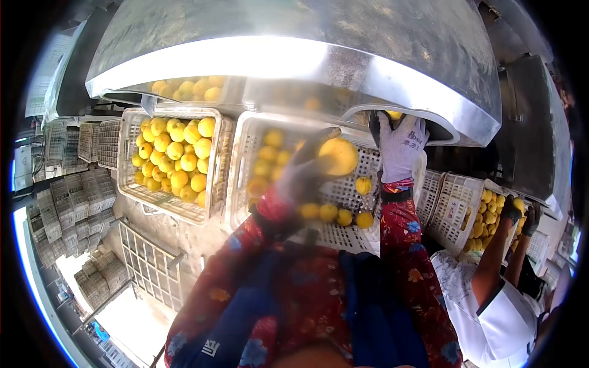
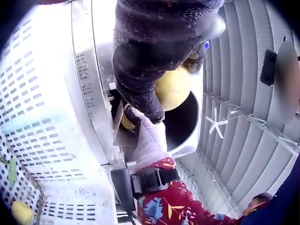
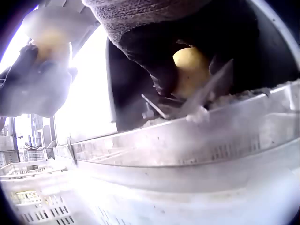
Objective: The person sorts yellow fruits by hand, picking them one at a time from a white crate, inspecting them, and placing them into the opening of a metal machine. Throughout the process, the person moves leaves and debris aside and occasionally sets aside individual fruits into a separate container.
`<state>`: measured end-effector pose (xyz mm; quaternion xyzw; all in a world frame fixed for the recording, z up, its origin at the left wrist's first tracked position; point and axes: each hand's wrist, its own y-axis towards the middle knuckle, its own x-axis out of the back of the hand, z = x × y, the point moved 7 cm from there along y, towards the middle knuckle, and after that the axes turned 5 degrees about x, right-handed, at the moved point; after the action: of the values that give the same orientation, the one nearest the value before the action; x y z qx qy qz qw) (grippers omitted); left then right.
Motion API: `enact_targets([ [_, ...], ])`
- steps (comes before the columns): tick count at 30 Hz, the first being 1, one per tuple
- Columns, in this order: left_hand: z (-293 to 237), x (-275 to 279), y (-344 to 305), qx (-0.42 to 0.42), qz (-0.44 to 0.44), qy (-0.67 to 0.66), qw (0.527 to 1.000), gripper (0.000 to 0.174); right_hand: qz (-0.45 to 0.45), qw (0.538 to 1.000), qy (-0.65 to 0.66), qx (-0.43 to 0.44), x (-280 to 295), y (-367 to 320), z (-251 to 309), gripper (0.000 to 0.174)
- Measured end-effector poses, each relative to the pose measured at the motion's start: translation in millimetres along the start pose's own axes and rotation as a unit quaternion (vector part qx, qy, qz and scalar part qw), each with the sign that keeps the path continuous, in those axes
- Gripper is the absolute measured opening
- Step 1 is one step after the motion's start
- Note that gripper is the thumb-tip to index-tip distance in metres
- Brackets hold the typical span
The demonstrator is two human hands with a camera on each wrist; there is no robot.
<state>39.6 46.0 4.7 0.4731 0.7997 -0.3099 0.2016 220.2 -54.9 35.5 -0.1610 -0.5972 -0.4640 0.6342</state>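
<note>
Here, left grip (image 1: 299, 172) round one roundish yellow fruit (image 1: 340, 157), right grip (image 1: 402, 148) round a second fruit (image 3: 191, 70), long axes unclear.

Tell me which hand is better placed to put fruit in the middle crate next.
Probably the left hand: it holds a yellow fruit over that crate; the right hand is inside the metal opening.

From above, the head camera looks forward and down, the machine (image 1: 294, 21) at twelve o'clock. Very near, the left wrist camera faces the left hand (image 2: 152, 51), with the roof (image 2: 253, 93) at three; the right, equally near, faces the right hand (image 3: 150, 44). All views share both hands.
</note>
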Motion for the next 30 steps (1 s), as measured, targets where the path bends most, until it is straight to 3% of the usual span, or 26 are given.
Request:
enact_targets([
  [3, -9.8, -5.9, 8.0, 0.055, -0.001, 0.089, 0.994, 0.050, -0.071, 0.974, 0.210, -0.047, 34.2, -14.1, -14.1, 0.056],
  [5, -10.7, -9.9, 12.9, 0.051, -0.013, 0.092, 0.994, 0.052, -0.025, 0.881, 0.471, -0.028, 42.6, -43.6, -4.5, 0.068],
  [6, -8.3, -13.3, 15.4, 0.051, -0.019, 0.093, 0.994, 0.053, -0.020, 0.908, 0.412, 0.080, 58.6, -55.6, 13.8, 0.071],
  [8, 0.6, -26.0, 18.7, 0.069, -0.020, 0.056, 0.996, 0.055, -0.006, 0.928, 0.336, 0.160, 61.0, -70.7, 31.6, 0.074],
  [9, 5.7, -31.7, 20.3, 0.080, -0.019, 0.039, 0.996, 0.056, 0.000, 0.936, 0.326, 0.131, 50.6, -78.5, 30.9, 0.074],
  [10, 3.9, -36.7, 29.3, -0.004, 0.030, 0.156, 0.987, 0.058, 0.005, 0.943, 0.316, 0.103, 43.6, -82.3, 27.2, 0.074],
  [13, 4.4, -35.4, 30.8, 0.035, 0.047, 0.221, 0.974, 0.053, -0.035, 0.943, 0.328, 0.053, 40.4, -74.4, 13.1, 0.069],
  [15, 10.1, -18.8, 30.5, -0.200, 0.129, 0.392, 0.889, 0.044, -0.052, 0.957, 0.283, 0.026, 34.6, -64.5, 3.1, 0.070],
  [17, 19.8, 17.2, 30.9, -0.145, 0.087, 0.400, 0.901, 0.042, -0.073, 0.980, 0.178, 0.046, 28.7, -45.7, 1.5, 0.068],
  [19, 25.1, 53.5, 34.3, -0.099, 0.024, 0.446, 0.889, 0.041, -0.030, 0.996, 0.084, -0.005, -11.2, -25.7, -11.6, 0.066],
  [21, 66.5, 114.9, 44.6, 0.085, -0.074, 0.371, 0.922, 0.051, -0.177, 0.981, 0.011, 0.079, -5.9, -18.5, -0.4, 0.066],
  [23, 78.1, 140.8, 55.8, 0.168, -0.126, 0.577, 0.789, 0.061, -0.148, 0.973, -0.096, 0.146, -13.1, -16.5, -12.6, 0.064],
  [24, 85.3, 151.1, 56.8, 0.206, -0.143, 0.666, 0.703, 0.065, -0.137, 0.980, -0.026, 0.141, -10.3, -16.6, -19.8, 0.063],
  [25, 95.9, 153.3, 59.8, 0.215, -0.136, 0.709, 0.657, 0.068, -0.126, 0.982, 0.044, 0.134, -6.9, -16.1, -26.2, 0.061],
  [26, 110.7, 155.6, 64.6, 0.222, -0.127, 0.751, 0.609, 0.072, -0.118, 0.962, 0.233, 0.079, 1.4, -18.7, -37.3, 0.059],
  [27, 125.7, 164.2, 72.9, 0.223, -0.118, 0.789, 0.560, 0.075, -0.109, 0.904, 0.413, 0.023, 4.3, -23.3, -47.1, 0.057],
  [28, 158.7, 194.5, 81.4, 0.225, -0.131, 0.767, 0.587, 0.082, -0.080, 0.917, 0.388, 0.042, -1.3, -44.0, -47.8, 0.054],
  [30, 181.8, 209.7, 89.1, 0.247, -0.123, 0.782, 0.559, 0.082, -0.025, 0.937, 0.337, 0.084, -13.0, -86.3, -49.3, 0.048],
])
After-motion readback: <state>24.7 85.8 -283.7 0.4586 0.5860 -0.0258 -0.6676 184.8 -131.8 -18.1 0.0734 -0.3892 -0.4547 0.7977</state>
